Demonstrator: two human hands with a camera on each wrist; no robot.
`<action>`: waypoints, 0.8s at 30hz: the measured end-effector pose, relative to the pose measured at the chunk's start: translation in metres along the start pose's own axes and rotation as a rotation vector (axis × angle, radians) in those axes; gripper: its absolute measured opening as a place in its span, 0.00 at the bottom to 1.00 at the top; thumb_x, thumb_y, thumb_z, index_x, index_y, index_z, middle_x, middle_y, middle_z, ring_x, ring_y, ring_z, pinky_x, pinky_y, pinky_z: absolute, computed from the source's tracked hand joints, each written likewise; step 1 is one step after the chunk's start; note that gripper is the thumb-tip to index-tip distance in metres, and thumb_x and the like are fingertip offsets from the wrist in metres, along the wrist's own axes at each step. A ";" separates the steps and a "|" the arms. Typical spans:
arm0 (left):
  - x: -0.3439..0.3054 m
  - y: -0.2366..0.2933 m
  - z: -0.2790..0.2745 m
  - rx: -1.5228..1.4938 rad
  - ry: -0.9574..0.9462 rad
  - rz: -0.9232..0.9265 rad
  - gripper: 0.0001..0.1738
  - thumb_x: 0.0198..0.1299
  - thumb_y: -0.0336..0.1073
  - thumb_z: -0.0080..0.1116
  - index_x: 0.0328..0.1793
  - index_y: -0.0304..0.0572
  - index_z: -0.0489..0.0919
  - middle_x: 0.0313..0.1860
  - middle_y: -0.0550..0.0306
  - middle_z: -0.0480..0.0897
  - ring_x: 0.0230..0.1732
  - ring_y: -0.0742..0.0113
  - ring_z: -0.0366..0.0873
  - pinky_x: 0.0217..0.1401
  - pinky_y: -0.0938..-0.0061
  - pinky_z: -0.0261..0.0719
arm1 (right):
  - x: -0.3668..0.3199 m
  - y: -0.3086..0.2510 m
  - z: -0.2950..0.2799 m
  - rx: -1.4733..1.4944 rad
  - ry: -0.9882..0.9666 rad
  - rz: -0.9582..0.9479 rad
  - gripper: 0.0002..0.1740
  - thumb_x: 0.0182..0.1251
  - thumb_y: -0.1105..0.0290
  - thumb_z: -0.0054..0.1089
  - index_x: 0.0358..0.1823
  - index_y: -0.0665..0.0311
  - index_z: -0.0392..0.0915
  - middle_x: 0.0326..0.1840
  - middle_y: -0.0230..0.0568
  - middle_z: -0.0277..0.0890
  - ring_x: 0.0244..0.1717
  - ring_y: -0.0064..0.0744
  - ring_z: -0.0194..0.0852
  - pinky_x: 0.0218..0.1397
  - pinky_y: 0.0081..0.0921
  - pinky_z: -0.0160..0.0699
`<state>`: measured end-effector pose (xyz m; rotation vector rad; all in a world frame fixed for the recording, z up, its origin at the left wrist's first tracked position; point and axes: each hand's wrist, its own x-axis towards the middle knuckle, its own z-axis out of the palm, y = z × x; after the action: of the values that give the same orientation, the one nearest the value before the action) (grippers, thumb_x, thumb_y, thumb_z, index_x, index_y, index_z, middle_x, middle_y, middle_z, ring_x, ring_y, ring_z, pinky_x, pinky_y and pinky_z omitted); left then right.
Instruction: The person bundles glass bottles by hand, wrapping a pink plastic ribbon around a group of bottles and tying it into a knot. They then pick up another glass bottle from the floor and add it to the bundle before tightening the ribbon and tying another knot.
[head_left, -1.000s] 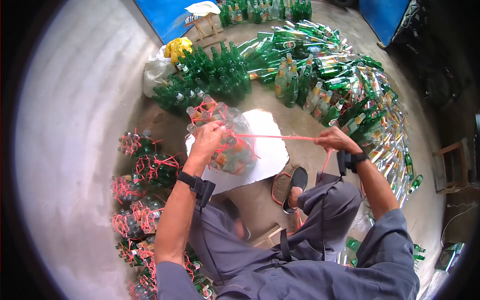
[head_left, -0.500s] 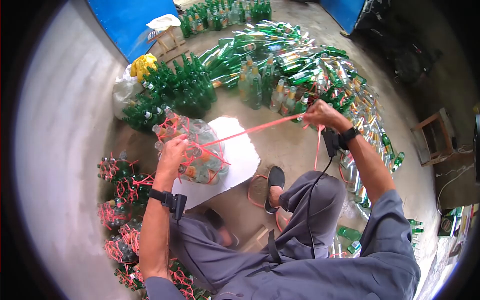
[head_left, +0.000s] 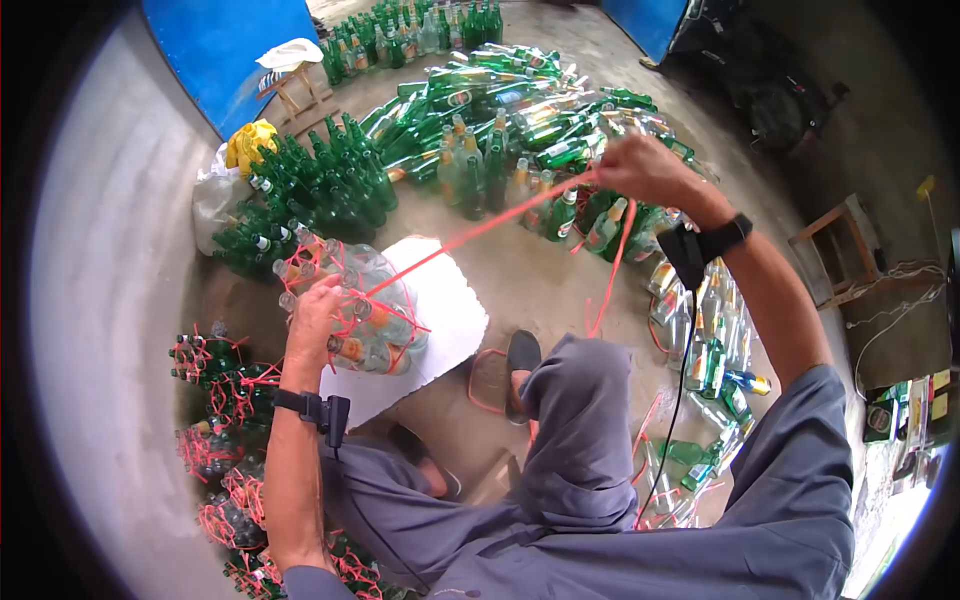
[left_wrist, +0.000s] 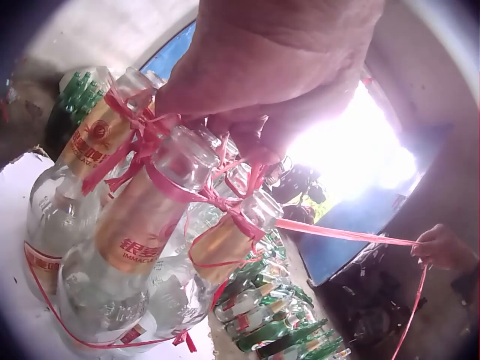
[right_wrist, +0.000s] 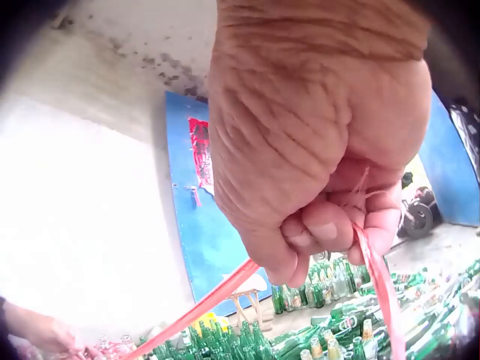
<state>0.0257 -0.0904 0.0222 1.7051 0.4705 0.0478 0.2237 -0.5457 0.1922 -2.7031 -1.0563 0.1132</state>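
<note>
A bundle of clear glass bottles [head_left: 378, 325], tied round the necks and lower down with pink plastic twine [head_left: 480, 228], stands on a white board [head_left: 455, 312]. At the bottle necks my left hand [head_left: 313, 318] has its fingers curled on the twine; in the left wrist view the back of that hand [left_wrist: 277, 60] hides part of its grip. My right hand [head_left: 645, 172], raised out to the right, grips the same twine, which runs taut between bundle and fist. From the right fist [right_wrist: 307, 150] a loose tail of twine [right_wrist: 386, 300] hangs down.
Several twine-tied bottle bundles [head_left: 235, 500] line the wall on the left. Upright green bottles [head_left: 340, 180] stand beyond the board, and a large heap of lying bottles [head_left: 560, 105] curves behind and to the right. A wooden frame [head_left: 840, 250] stands at far right.
My right hand has moved up and away from the bundle, drawing the twine into a longer, steeper line. My left hand stays at the bottle necks. The head view has shifted to the right.
</note>
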 end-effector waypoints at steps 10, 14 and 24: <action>-0.001 -0.002 0.000 -0.013 -0.049 0.070 0.26 0.68 0.40 0.55 0.65 0.28 0.78 0.63 0.51 0.81 0.58 0.67 0.77 0.59 0.73 0.73 | -0.211 0.192 0.174 -0.312 0.026 0.474 0.23 0.67 0.52 0.57 0.27 0.65 0.86 0.22 0.53 0.80 0.28 0.52 0.83 0.34 0.43 0.82; 0.004 -0.016 -0.003 0.003 0.014 0.154 0.26 0.68 0.40 0.54 0.67 0.29 0.77 0.61 0.53 0.81 0.55 0.69 0.77 0.57 0.75 0.73 | -0.306 0.240 0.220 0.371 0.130 0.984 0.33 0.74 0.40 0.51 0.19 0.58 0.79 0.23 0.45 0.80 0.26 0.40 0.82 0.27 0.41 0.77; 0.000 -0.010 -0.001 -0.068 -0.013 0.086 0.26 0.68 0.36 0.52 0.67 0.24 0.75 0.61 0.51 0.79 0.60 0.67 0.75 0.66 0.73 0.69 | -0.312 0.085 0.100 1.604 0.302 1.002 0.35 0.79 0.38 0.38 0.43 0.66 0.80 0.30 0.39 0.84 0.29 0.36 0.85 0.36 0.36 0.86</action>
<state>0.0226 -0.0880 0.0130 1.6574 0.3819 0.1141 0.0345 -0.7985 0.0699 -1.3429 0.5053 0.4424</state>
